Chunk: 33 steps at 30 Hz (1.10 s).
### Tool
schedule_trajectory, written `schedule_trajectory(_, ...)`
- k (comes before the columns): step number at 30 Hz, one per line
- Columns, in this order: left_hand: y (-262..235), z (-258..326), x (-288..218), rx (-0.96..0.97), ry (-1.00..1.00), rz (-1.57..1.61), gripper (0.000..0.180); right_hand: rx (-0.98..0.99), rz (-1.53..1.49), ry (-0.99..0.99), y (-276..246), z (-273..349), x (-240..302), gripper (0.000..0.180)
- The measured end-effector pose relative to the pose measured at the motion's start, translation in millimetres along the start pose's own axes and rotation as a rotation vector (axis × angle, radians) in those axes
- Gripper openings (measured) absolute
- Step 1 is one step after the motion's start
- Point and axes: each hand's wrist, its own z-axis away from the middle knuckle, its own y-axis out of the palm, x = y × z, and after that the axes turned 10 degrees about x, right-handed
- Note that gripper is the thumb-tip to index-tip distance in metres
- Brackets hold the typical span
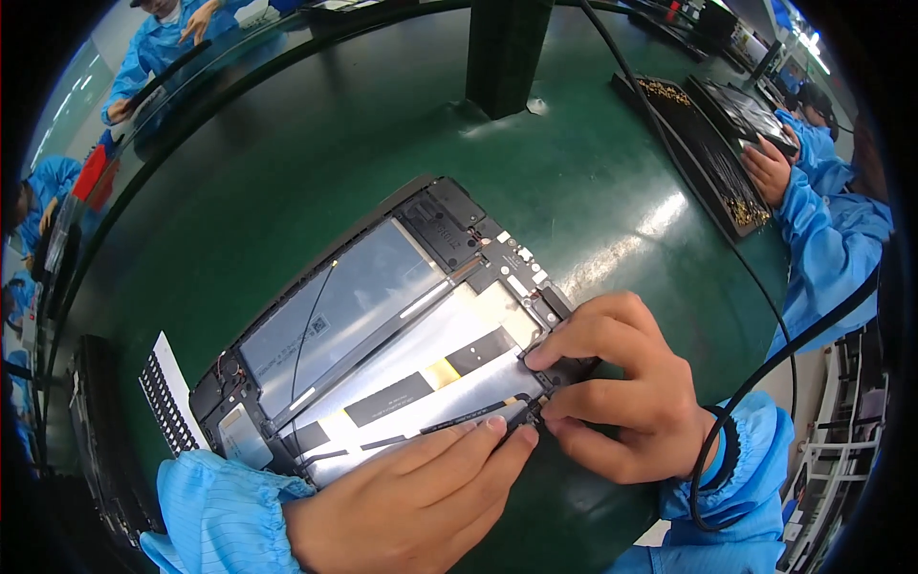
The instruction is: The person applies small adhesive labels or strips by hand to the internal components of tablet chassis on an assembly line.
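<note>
An opened tablet (459, 335) lies slanted on the green table, its inside facing up. It shows a large grey battery (335, 316), a bare silver metal plate, a narrow circuit board (516, 263) and a thin black wire (320, 306) curving over the battery. My left hand (411, 497) lies along the tablet's near edge, fingers stretched out side by side, tips close to the near right corner; its thumb is hidden. At that corner my right hand (622, 392) has its bent fingers and thumb closed in on the edge. What sits between those fingertips is hidden.
A white strip with black marks (170, 397) sticks out beside the tablet. A black cable (746, 258) hangs across the right side. Beyond are a dark post (507, 57) and a black tray of thin wires (703, 158). Co-workers in blue sit at left and right.
</note>
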Motion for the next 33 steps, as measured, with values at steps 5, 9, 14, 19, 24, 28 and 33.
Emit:
schedule_trajectory(5,4.7,1.6,-2.3,0.008,0.023,-0.020,0.020,-0.062,0.060,-0.026,1.7,3.0,1.4,0.011)
schedule_trajectory(9,10.2,7.4,-0.8,0.056,-0.002,0.154,0.030,-0.073,-0.121,-0.013,5.1,10.8,-12.8,0.010)
schedule_trajectory(14,5.6,4.4,-10.3,0.073,0.019,0.042,0.034,-0.130,-0.140,0.023,8.9,9.5,-7.9,0.010)
schedule_trajectory(19,7.0,6.1,-17.3,0.095,-0.011,-0.132,0.034,-0.176,-0.064,-0.005,10.5,4.4,-6.3,0.010)
schedule_trajectory(24,-9.0,14.6,-20.2,0.055,-0.105,0.067,0.043,-0.294,-0.529,0.084,12.6,7.2,-22.2,0.015)
schedule_trajectory(28,-28.5,65.2,-31.8,-0.116,-0.454,-0.062,0.070,-0.258,-0.352,0.096,5.1,14.4,-28.2,0.038)
schedule_trajectory(33,-1.9,140.5,-1.2,-0.328,-0.947,0.324,0.061,-0.198,0.012,0.218,14.8,11.9,-28.1,0.054)
